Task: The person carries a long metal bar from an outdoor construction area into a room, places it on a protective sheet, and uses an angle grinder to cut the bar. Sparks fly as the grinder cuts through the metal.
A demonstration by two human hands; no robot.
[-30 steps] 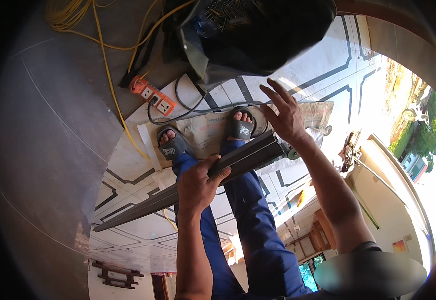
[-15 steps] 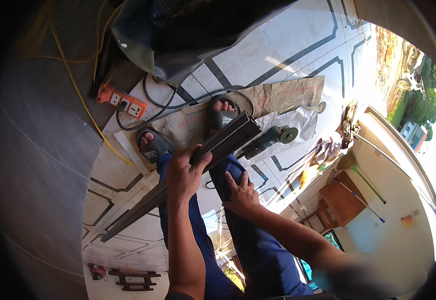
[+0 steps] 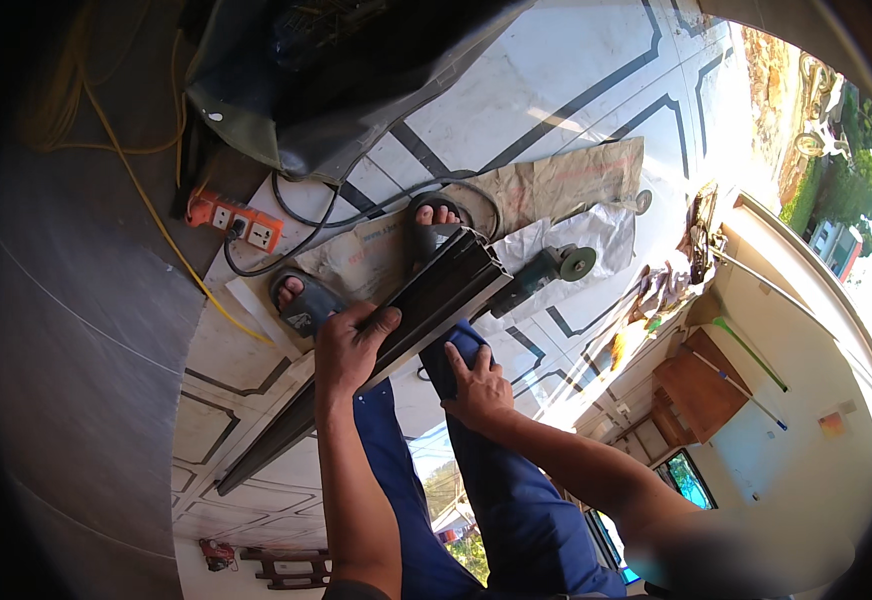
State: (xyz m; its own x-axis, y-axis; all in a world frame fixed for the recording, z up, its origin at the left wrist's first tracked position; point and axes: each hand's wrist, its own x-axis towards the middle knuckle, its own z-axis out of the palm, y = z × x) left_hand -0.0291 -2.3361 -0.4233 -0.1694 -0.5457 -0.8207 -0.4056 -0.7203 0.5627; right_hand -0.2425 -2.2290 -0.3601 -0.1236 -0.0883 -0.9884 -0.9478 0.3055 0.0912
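Observation:
A long dark brown metal profile (image 3: 434,305) with a hollow, ribbed end runs slantwise across my legs, from the lower left up toward the middle. My left hand (image 3: 349,350) grips it near the upper end, thumb on top and the other fingers mostly hidden. On the blue cloth over my knee lies my right hand (image 3: 478,388), fingers apart and holding nothing. Just beyond the profile's cut end, an angle grinder (image 3: 546,275) with a round disc rests on whitish sheeting on the floor.
An orange power strip (image 3: 236,222) with a black plug sits to the left, near a yellow cable (image 3: 141,180). Brown paper sacking (image 3: 566,180) lies under my sandalled feet. A large dark sheet-covered thing (image 3: 306,90) stands at the top. Rags (image 3: 671,270) lie at the right.
The profile has rolled in my left hand, showing a broader face, and its cut end has shifted slightly left and down. The right hand stays on the knee.

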